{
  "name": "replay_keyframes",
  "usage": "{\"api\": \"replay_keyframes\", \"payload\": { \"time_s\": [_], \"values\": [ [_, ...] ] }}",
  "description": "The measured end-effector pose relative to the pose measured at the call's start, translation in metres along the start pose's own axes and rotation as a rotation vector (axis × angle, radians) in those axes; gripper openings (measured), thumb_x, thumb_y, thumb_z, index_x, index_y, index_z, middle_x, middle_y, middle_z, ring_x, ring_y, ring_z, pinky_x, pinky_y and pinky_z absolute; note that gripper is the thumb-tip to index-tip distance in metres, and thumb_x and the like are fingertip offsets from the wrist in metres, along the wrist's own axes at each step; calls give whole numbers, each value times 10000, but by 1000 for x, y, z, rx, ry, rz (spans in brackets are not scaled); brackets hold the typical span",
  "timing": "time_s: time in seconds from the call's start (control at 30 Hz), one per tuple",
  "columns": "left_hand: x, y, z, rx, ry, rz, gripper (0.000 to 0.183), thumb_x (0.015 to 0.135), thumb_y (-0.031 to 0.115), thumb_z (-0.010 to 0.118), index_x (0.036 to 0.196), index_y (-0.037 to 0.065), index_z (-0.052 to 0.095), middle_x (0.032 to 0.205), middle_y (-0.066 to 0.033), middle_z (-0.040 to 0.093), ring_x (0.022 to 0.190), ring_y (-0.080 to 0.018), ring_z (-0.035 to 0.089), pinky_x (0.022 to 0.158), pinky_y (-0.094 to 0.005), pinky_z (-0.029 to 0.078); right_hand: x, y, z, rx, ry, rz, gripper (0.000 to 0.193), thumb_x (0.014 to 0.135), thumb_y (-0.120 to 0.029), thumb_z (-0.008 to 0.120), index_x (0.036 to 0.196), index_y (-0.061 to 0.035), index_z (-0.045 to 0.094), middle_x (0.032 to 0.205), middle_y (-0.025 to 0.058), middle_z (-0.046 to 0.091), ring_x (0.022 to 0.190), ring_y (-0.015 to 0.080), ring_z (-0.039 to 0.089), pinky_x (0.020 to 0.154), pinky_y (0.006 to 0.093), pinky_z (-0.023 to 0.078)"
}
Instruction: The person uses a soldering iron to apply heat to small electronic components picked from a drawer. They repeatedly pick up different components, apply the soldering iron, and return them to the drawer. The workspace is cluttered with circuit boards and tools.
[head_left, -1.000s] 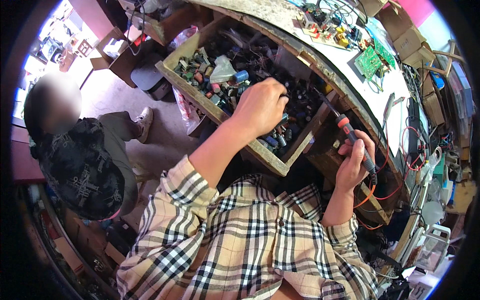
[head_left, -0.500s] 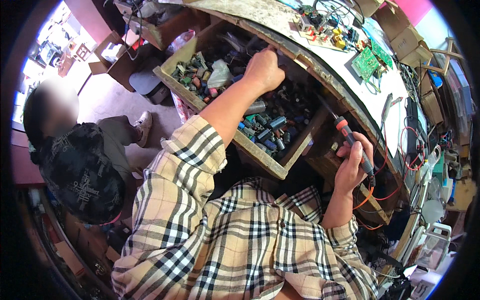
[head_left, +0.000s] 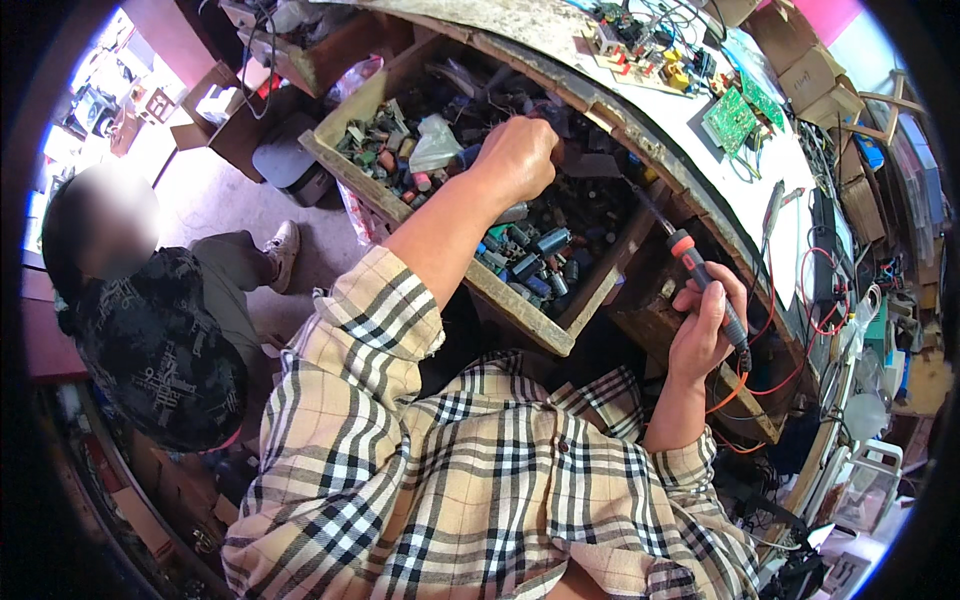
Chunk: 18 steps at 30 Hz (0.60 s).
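Loose electronic parts are filling a wooden drawer, with the left hand reaching in.
That hand is curling its fingers within the drawer's walls; I can't tell whether it's grasping anything. The tabletop edge is crowding the far side. Rightward, the right hand is gripping a soldering iron; leftward, pale floor is stretching toward another person.
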<state>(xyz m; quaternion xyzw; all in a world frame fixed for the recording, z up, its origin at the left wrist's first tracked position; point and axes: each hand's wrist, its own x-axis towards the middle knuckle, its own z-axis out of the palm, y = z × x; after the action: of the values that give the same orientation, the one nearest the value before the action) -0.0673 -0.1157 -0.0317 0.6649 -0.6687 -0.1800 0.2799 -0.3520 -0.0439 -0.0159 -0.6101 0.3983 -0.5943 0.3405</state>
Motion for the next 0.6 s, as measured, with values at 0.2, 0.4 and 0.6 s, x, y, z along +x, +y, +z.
{"api": "replay_keyframes", "payload": {
  "time_s": [0.2, 0.4, 0.6],
  "values": [
    [2, -8, -4, -35, 386, -1, 177, 739, 115, 639, 853, 13, 727, 893, -260, 672, 886, -430, 659, 835, -488, 532, 0, 2, -1, 61, -52, -24, 253, 984, -190, 549, 1100, 15, 640, 846, 85, 622, 640, 111, 573, 603, 258, 478],
    [-3, -10, -18, 30, 642, -260, 137, 759, 137, 703, 852, 35, 699, 927, -207, 654, 871, -408, 657, 782, -483, 530, -1, 5, -1, 77, -47, -26, 246, 980, -180, 551, 1095, 17, 644, 862, 84, 615, 634, 110, 566, 596, 262, 477],
    [2, -33, -24, -66, 877, -315, 130, 749, 117, 693, 774, 53, 583, 816, -160, 632, 782, -387, 631, 725, -476, 503, -1, 3, 2, 95, -49, -35, 236, 978, -156, 543, 1099, 19, 645, 881, 85, 615, 635, 110, 567, 597, 262, 475]
  ]
}}
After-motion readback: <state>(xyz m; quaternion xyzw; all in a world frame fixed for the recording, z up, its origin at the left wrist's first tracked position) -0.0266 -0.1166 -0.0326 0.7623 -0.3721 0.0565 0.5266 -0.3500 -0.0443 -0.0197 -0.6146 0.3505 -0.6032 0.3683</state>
